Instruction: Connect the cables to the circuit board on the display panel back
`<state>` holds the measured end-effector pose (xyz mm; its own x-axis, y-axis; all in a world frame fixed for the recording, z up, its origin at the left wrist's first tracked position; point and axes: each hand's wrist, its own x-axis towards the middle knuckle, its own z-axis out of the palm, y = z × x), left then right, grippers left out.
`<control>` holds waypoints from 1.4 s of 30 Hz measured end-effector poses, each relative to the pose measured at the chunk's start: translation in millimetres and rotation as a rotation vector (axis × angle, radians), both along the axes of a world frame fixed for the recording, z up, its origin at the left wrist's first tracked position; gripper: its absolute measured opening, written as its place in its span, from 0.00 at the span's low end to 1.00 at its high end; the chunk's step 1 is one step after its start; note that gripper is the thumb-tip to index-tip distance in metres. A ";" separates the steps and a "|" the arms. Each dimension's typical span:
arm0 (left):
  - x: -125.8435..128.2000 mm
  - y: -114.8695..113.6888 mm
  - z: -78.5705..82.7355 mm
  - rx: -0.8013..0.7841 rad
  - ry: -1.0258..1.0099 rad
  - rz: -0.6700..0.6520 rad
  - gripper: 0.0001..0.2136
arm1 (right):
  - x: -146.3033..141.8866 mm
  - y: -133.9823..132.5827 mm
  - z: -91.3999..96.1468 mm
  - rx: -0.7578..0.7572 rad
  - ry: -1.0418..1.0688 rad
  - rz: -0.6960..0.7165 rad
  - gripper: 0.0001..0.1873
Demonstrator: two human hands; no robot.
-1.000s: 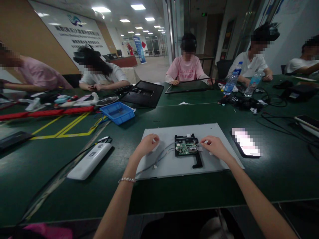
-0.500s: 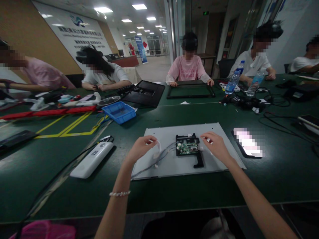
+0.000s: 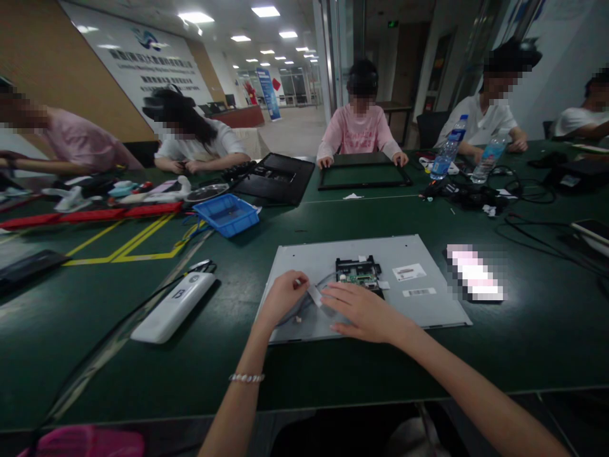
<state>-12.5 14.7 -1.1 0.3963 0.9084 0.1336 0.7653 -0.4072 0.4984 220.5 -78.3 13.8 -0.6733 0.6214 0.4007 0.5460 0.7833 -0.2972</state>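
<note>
A grey metal panel (image 3: 419,311) lies flat on the green table in front of me. A small green circuit board (image 3: 358,273) in a black bracket sits at its middle, with thin grey wires (image 3: 326,279) running left from it. My left hand (image 3: 280,298) pinches a strip of white tape (image 3: 314,296) over those wires. My right hand (image 3: 364,311) lies flat on the panel just right of the tape, fingers stretched out, covering the bracket's lower part. Two white labels (image 3: 409,272) show on the panel's right half.
A white device (image 3: 174,306) with a cable lies to the left, a phone (image 3: 473,279) to the right. A blue tray (image 3: 226,214), black frames (image 3: 364,176), water bottles (image 3: 446,157) and cables (image 3: 476,193) sit further back. Several people work round the table.
My right hand has crossed from the right of the circuit board to its left and now lies flat by the tape. The left hand slid slightly lower, holding the tape.
</note>
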 end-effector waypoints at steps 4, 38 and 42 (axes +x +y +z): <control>0.5 0.2 0.6 0.029 0.002 -0.025 0.07 | -6.2 1.8 -3.9 0.027 -0.063 0.035 0.26; 2.7 -9.7 -2.6 0.019 0.039 -0.257 0.13 | -19.4 -7.4 -8.5 -0.019 -0.187 0.064 0.31; 2.3 -6.7 -4.7 0.020 0.028 -0.249 0.12 | -20.1 -9.2 -8.2 -0.019 -0.178 0.067 0.30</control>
<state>-10.2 8.0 -5.8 0.6115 0.7794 0.1364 0.6533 -0.5946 0.4687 200.5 -87.5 5.5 -0.7726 0.5791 0.2602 0.5379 0.8148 -0.2161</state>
